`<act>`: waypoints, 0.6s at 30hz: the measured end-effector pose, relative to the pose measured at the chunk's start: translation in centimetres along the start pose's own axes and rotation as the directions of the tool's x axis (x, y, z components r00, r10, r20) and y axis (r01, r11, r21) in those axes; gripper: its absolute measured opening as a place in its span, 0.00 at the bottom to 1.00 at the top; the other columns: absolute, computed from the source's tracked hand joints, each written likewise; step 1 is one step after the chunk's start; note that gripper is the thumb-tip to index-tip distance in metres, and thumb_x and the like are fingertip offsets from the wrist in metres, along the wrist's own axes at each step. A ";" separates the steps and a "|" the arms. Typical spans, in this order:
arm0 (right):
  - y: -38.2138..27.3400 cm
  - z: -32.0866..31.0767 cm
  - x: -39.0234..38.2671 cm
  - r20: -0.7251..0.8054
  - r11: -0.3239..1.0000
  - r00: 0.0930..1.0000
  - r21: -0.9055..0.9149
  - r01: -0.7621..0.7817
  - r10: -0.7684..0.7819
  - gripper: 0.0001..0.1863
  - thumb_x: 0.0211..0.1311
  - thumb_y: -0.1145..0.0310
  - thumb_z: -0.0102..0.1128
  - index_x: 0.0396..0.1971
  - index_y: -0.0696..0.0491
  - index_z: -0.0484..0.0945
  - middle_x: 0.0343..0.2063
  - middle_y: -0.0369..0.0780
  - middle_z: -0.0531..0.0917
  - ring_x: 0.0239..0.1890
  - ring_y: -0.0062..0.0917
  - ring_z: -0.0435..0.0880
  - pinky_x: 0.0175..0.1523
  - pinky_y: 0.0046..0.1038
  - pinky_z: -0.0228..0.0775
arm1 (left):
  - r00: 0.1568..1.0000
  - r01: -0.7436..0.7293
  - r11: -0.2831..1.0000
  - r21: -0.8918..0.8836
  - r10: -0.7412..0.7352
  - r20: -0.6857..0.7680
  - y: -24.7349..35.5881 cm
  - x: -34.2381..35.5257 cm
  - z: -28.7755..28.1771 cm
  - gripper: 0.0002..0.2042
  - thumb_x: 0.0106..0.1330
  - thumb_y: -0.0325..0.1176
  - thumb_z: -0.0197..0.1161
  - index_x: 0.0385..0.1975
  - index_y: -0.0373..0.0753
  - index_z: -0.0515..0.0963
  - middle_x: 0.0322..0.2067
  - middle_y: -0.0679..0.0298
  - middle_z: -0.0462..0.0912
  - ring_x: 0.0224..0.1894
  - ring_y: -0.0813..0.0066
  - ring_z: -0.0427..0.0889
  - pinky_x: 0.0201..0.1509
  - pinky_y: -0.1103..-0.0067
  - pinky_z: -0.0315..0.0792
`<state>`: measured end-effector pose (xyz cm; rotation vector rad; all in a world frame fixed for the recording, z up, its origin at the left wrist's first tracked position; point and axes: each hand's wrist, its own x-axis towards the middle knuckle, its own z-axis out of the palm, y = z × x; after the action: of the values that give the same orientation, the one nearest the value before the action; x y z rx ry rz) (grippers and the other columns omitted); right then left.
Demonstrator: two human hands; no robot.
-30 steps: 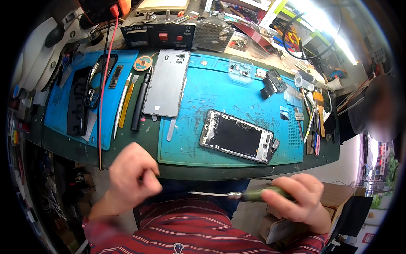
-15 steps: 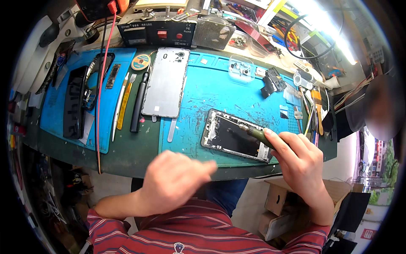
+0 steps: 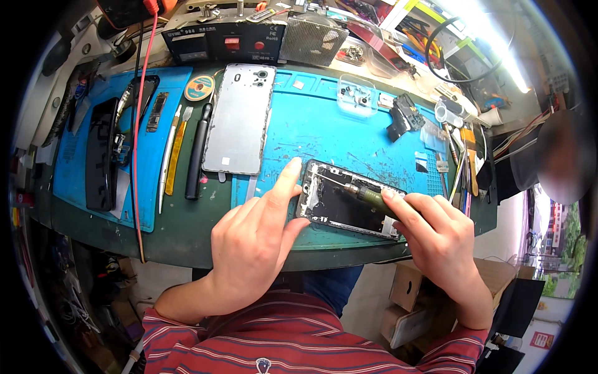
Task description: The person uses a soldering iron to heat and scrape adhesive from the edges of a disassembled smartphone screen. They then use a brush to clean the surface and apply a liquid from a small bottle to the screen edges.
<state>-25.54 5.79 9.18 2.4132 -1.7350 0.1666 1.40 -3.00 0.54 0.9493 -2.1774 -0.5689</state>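
Observation:
My right hand is closed around a screwdriver with a green handle. Its thin shaft points left, over the upper left part of an opened phone frame lying on the blue mat. The frame is dark inside with pale metal edges; whether the tip touches it I cannot tell. At the frame's left end is my left hand, open, with the index finger stretched forward and the thumb held apart. Thumb and fingers lie at the frame's left edge; nothing shows between them.
Left of the blue mat lie a silver phone back, a black pen-shaped tool, yellow tweezers and a dark phone panel. A clear box of small parts and a black part sit behind the frame. A red cable crosses at left.
My left hand has moved forward to the frame's left edge, its index finger and thumb now spread. The screwdriver has shifted slightly left, its shaft now showing over the frame. The view shifted slightly.

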 end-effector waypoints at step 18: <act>0.2 -1.0 0.3 -0.047 1.000 0.998 0.007 -0.028 0.028 0.33 0.53 0.76 0.71 0.63 0.44 0.89 0.40 0.34 0.85 0.31 0.26 0.80 0.34 0.29 0.76 | 1.000 -0.008 1.000 0.023 0.009 -0.024 -0.1 -0.2 0.2 0.45 0.58 0.26 0.83 0.78 0.35 0.69 0.47 0.66 0.94 0.23 0.75 0.75 0.32 0.76 0.74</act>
<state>-25.61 5.66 10.25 2.3705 -1.7509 0.2313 1.37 -2.91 0.30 0.9541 -2.1697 -0.5270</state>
